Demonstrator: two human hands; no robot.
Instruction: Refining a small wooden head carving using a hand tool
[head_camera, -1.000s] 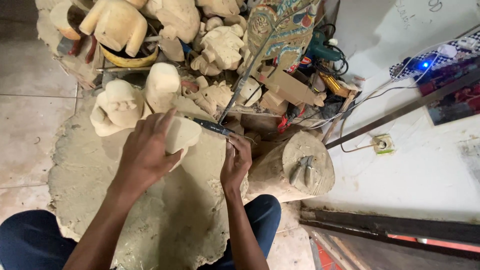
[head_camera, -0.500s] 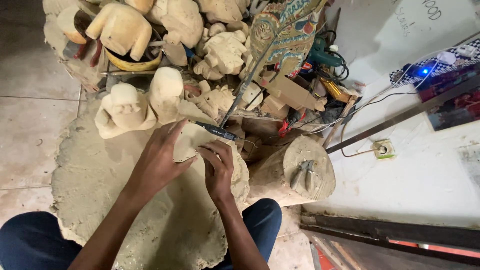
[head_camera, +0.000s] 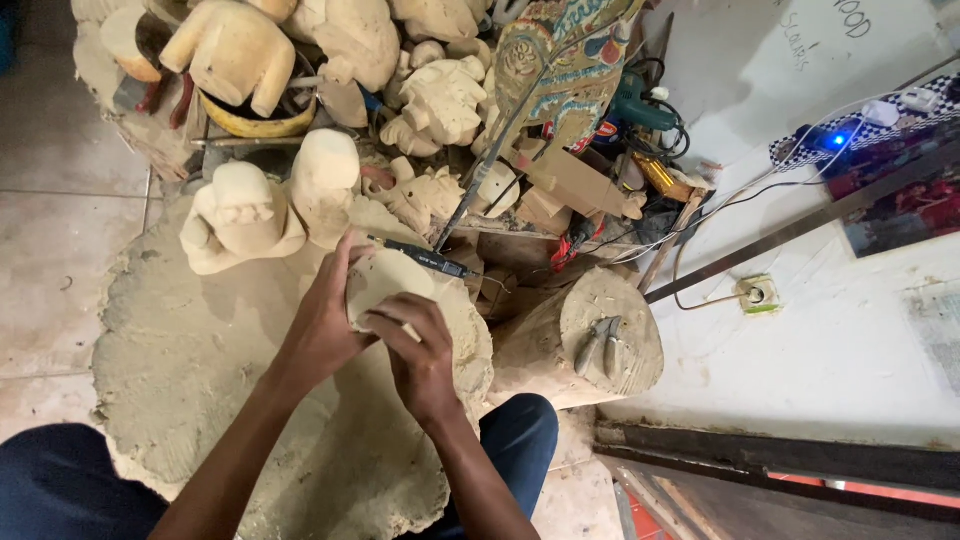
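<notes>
My left hand (head_camera: 322, 322) grips a pale rounded wooden piece (head_camera: 385, 280) from its left side, fingers wrapped on its edge. My right hand (head_camera: 418, 348) is curled over the front of the same piece, pressing on it; anything under the fingers is hidden. The piece rests on a big dusty slab of wood (head_camera: 200, 370) between my knees. A black pen-like rotary tool (head_camera: 425, 259) lies just beyond the piece, with its cord running up to the back.
Unfinished pale carved figures (head_camera: 240, 210) are piled at the back, with a painted carving (head_camera: 560, 70). A log stump (head_camera: 600, 335) at the right carries pliers (head_camera: 597, 345). Cables, a wall socket (head_camera: 755, 295) and a green power tool (head_camera: 640, 105) lie at right.
My right hand has moved left from the tool side onto the front of the wooden piece. My left hand has shifted slightly along its left edge.
</notes>
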